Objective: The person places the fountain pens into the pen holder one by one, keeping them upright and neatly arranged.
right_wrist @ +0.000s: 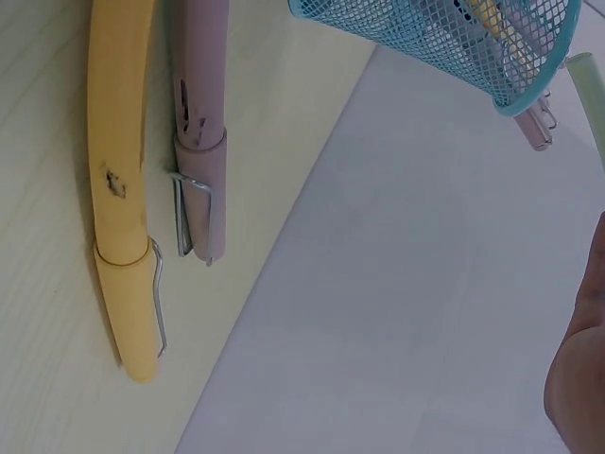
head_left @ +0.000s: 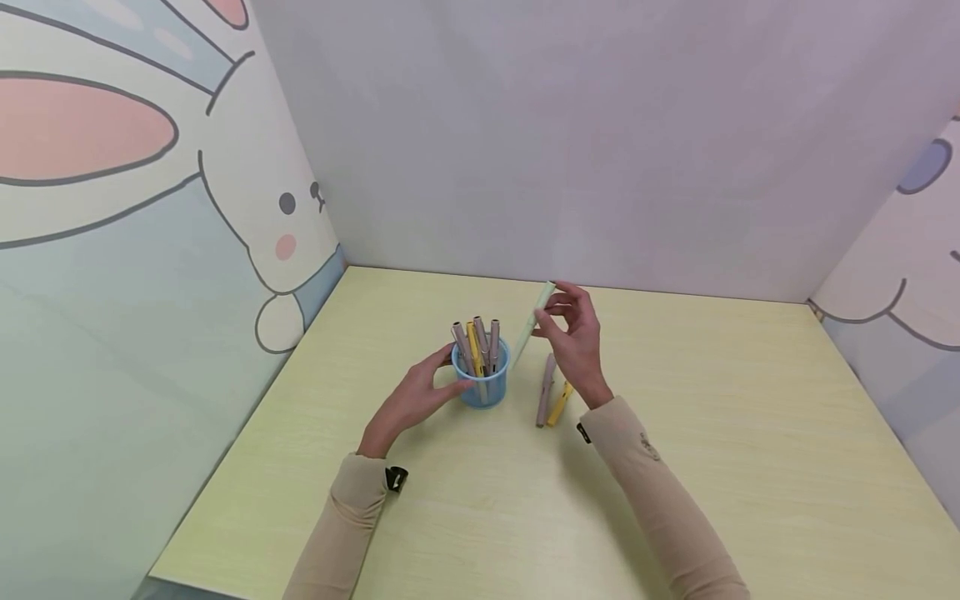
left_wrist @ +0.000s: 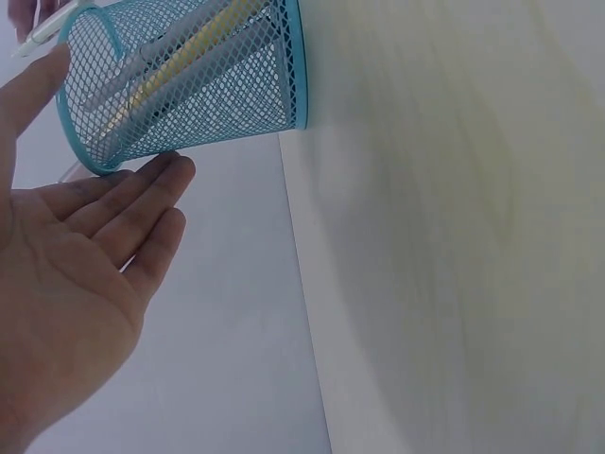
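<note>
Head view shows the pale green pen [head_left: 529, 329] tilted above the bench [head_left: 720, 417], its lower end just beside the rim of a blue mesh cup [head_left: 495, 390]. It is probably light and stiff, perhaps a little slick, and not very fragile; the upper half of the barrel seems the best place to take hold. It looks slim, straight and plain. Of the hands, the right hand [head_left: 577, 337] pinches it by its upper part; the left hand [head_left: 418, 393] is spread about the cup, fingers nearly straight, though how firmly they touch I cannot tell. Leaning pens [head_left: 474, 343] fill the cup, and a mauve pen [head_left: 546, 390] and a yellow pen [head_left: 560, 405] lie side by side nearby.
</note>
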Demonstrator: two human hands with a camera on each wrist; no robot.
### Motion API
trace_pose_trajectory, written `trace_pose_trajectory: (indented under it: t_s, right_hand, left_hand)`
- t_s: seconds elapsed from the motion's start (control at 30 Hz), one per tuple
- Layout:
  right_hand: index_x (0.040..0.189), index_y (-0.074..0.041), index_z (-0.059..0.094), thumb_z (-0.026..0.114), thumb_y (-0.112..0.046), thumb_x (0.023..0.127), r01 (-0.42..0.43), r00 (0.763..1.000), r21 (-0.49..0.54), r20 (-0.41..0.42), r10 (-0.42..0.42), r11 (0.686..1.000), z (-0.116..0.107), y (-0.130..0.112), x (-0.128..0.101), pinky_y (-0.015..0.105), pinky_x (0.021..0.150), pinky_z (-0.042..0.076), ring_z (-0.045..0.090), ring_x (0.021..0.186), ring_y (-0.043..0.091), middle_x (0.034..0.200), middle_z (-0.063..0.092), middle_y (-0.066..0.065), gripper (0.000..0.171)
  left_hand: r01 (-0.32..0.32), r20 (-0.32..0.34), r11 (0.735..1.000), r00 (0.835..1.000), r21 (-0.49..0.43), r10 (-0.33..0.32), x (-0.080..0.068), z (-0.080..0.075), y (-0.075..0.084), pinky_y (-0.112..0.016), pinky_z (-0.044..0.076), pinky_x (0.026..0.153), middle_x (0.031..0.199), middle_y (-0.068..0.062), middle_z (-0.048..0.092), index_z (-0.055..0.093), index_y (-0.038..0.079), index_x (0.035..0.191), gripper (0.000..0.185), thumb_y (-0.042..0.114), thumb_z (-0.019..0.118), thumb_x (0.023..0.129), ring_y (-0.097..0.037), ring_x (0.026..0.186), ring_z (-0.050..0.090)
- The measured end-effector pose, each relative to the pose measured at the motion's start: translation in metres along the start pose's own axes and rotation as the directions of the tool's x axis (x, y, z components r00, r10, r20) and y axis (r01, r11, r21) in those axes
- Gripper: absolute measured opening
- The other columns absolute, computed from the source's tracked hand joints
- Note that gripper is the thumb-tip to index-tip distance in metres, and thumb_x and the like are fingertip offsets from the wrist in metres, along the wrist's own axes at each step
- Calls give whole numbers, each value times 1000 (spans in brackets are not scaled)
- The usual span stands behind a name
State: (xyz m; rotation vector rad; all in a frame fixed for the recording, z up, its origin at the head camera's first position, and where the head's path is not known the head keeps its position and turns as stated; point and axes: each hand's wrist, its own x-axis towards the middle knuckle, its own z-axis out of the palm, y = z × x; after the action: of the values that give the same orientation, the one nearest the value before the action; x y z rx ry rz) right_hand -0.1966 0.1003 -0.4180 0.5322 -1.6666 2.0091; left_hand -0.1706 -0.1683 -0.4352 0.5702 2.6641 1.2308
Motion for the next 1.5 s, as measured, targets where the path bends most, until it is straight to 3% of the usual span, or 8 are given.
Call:
trace_pose_trajectory:
  t_s: [0.37, 0.67, 1.0, 1.23, 1.5]
  right_hand:
    - [139, 13, 41, 58, 19, 95, -2, 1000, 40, -13, 3, 999, 6, 2, -1, 31, 70, 62, 60, 96, 16, 110, 55, 9, 47]
    - [142, 12, 40, 58, 21, 94, -38, 999, 11, 25, 38, 999, 9, 5, -3, 32, 71, 62, 59, 96, 14, 113, 52, 23, 52]
    - [139, 8, 44, 60, 17, 96, -46, 997, -27, 68, 48, 999, 11, 9, -7, 34, 69, 62, 59, 95, 12, 112, 53, 21, 47]
    - [138, 7, 50, 63, 9, 98, -126, 985, -76, 109, 134, 989, 10, 12, -10, 34, 69, 62, 60, 96, 24, 115, 53, 27, 42]
    - [140, 9, 49, 61, 9, 100, -169, 978, -115, 103, 181, 979, 1, 10, -10, 32, 69, 62, 59, 95, 17, 120, 49, 36, 42]
  left_hand:
    - [-1, -1, 1000, 1000, 2, 1, 1, 1, 1, -57, 31, 118, 155, -13, 49, 30, 10, 164, 83, 44, 69, 99, -32, 145, 43]
    - [-6, -4, 1000, 1000, 1, 6, 1, 1, 2, -56, 31, 118, 155, -13, 49, 31, 9, 163, 82, 43, 70, 100, -32, 145, 43]
    - [-12, -6, 1000, 1000, 0, 12, 1, 2, 1, -57, 31, 117, 154, -13, 50, 31, 10, 163, 82, 44, 69, 99, -32, 144, 43]
    - [-6, -8, 1000, 1000, -1, 6, 1, 2, 1, -58, 31, 117, 154, -13, 50, 31, 10, 163, 82, 44, 70, 99, -33, 144, 44]
    - [-17, -10, 1000, 1000, 3, 17, 1, 1, 1, -57, 31, 117, 153, -14, 51, 32, 9, 163, 81, 43, 69, 100, -32, 144, 44]
